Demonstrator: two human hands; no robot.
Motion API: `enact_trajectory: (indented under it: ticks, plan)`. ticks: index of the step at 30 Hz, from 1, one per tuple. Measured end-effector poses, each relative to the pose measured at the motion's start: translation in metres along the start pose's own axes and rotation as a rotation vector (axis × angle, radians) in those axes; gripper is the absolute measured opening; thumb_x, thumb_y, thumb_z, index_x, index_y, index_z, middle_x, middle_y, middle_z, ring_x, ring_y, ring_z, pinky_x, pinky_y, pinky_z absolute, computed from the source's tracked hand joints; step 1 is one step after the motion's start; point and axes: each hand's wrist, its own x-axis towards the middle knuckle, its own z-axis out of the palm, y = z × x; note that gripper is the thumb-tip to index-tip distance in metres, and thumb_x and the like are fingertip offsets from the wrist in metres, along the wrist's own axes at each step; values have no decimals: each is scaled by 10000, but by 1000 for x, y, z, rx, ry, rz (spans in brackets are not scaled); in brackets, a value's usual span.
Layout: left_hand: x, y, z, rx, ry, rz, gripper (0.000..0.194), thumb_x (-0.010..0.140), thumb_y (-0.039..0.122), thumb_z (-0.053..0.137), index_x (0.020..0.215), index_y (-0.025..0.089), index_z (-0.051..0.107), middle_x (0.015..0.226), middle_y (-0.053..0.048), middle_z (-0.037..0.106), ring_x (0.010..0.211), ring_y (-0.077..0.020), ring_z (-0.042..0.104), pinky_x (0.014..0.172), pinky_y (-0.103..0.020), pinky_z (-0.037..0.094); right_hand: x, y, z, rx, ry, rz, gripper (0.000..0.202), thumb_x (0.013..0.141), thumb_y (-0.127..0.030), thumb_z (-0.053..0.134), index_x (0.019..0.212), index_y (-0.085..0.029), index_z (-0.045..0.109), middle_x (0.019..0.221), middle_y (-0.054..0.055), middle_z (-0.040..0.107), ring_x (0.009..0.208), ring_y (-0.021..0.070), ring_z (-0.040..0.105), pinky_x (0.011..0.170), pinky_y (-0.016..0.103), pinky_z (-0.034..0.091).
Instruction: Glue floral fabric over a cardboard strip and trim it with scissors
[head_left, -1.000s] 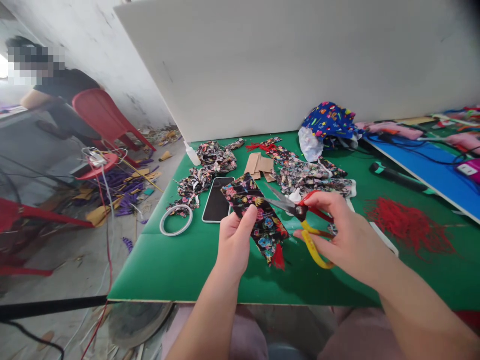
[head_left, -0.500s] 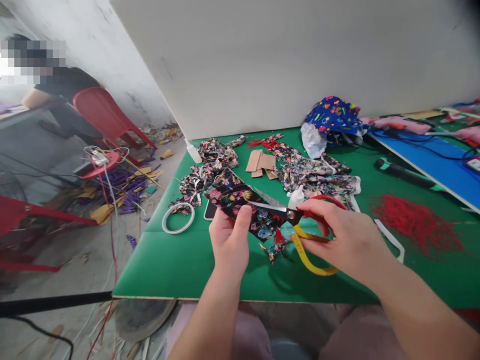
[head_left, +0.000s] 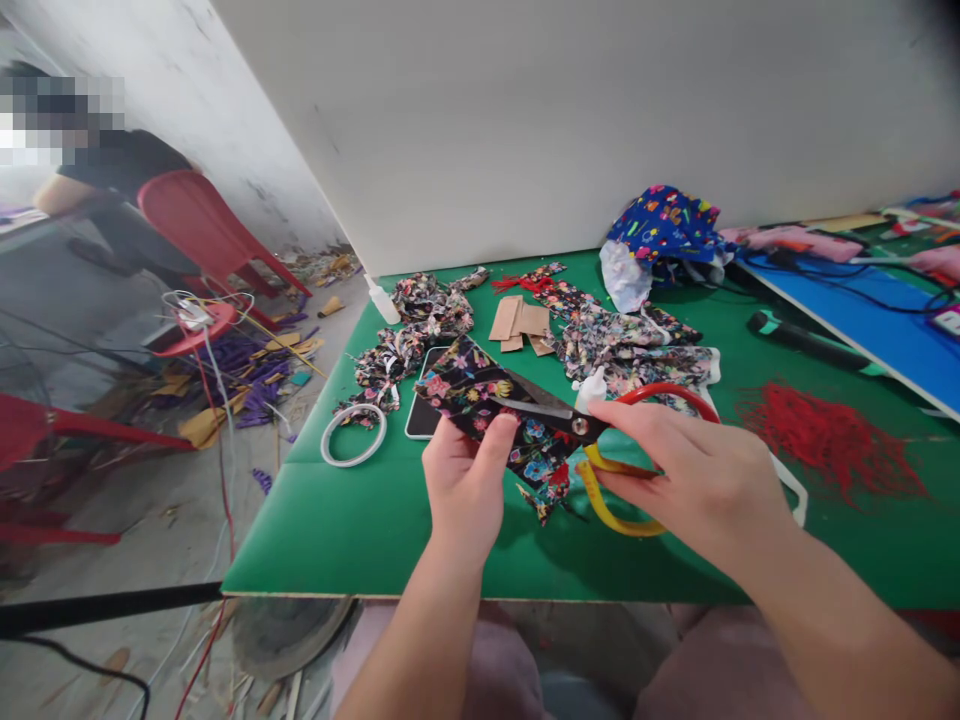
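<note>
My left hand (head_left: pixel 469 480) pinches a black floral fabric piece (head_left: pixel 469 385) between thumb and fingers, above the table. In my right hand (head_left: pixel 697 470) is a pair of scissors (head_left: pixel 622 515) with one red and one yellow handle. The scissor blades reach left across the fabric, near my left thumb. Below the fabric lies a small floral scrap with red threads (head_left: pixel 545 500). A phone-like dark slab with a white edge (head_left: pixel 425 415) is partly hidden behind the fabric. Just beyond the scissors stands a white bottle (head_left: pixel 591 388).
The green table (head_left: pixel 360 540) carries a tape roll (head_left: pixel 325 440), floral fabric heaps (head_left: pixel 600 340), cardboard pieces (head_left: pixel 517 320), red threads (head_left: pixel 832 440) and a blue patterned cloth (head_left: pixel 660 222). A white panel (head_left: pixel 525 120) stands behind. To the left, a person sits on a red chair (head_left: pixel 195 220).
The scissor handles have shifted, and the blades lie closer together over the fabric. Both the fabric and my left hand have moved slightly right.
</note>
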Motion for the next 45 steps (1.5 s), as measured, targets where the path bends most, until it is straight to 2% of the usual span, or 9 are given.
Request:
enact_trajectory:
  ticks: [9, 16, 22, 32, 36, 38, 40, 42, 45]
  plan:
    - [0, 1, 0, -51, -39, 22, 112, 769, 286, 703, 856, 217, 685, 820, 16, 701, 793, -100, 621, 802, -203, 484, -2, -2, 0, -51, 8, -8, 375, 823, -217, 628, 1180, -182, 519, 941, -6, 717, 735, 117, 671, 572, 253, 447]
    - [1, 0, 0, -16, -10, 3, 167, 742, 327, 721, 833, 192, 682, 788, 2, 694, 761, -121, 629, 775, -222, 491, -2, -2, 2, -72, 6, -10, 382, 824, -227, 628, 1185, -182, 511, 958, 0, 724, 729, 126, 679, 544, 255, 446]
    - [1, 0, 1, -20, -15, -10, 175, 745, 336, 717, 847, 198, 684, 829, -9, 704, 816, -132, 636, 801, -230, 489, -3, -2, 2, -78, 5, -17, 360, 840, -203, 602, 1186, -178, 505, 921, 1, 727, 643, 116, 665, 504, 263, 427]
    - [1, 0, -1, -23, -22, -32, 173, 750, 347, 711, 826, 194, 678, 797, -7, 696, 797, -137, 634, 748, -226, 496, -2, -3, 4, -35, -13, -3, 349, 861, -215, 570, 1197, -173, 487, 938, 19, 721, 683, 131, 679, 499, 259, 440]
    - [4, 2, 0, -32, -5, -32, 185, 745, 353, 715, 829, 191, 679, 804, -9, 693, 793, -133, 630, 731, -218, 497, -2, 1, 2, 42, -46, 56, 330, 864, -226, 539, 1189, -202, 491, 953, 36, 699, 732, 167, 683, 517, 261, 469]
    - [5, 4, 0, -42, 7, -50, 197, 741, 367, 714, 809, 187, 675, 785, -7, 691, 772, -135, 640, 735, -228, 506, -2, 4, 0, 149, -50, 171, 330, 847, -240, 562, 1170, -225, 500, 931, 34, 684, 736, 174, 677, 554, 259, 498]
    - [6, 8, -2, -50, -76, -126, 202, 752, 372, 700, 824, 185, 673, 775, -12, 699, 734, -147, 656, 717, -254, 528, -1, 5, -2, 355, -13, 367, 347, 823, -273, 600, 1152, -249, 493, 887, 20, 655, 711, 164, 661, 561, 255, 520]
    - [6, 11, -4, -26, -250, -251, 217, 771, 374, 677, 860, 177, 672, 760, -31, 709, 696, -176, 672, 677, -293, 554, 1, 5, -2, 630, 94, 569, 343, 801, -308, 627, 1109, -271, 481, 836, -2, 620, 657, 145, 639, 499, 237, 513]
    - [3, 14, -7, 69, -480, -375, 229, 789, 379, 649, 876, 168, 674, 780, -58, 720, 694, -211, 679, 622, -308, 563, 7, 3, 0, 933, 232, 689, 344, 733, -300, 702, 991, -283, 475, 742, -42, 608, 634, 134, 642, 436, 199, 481]
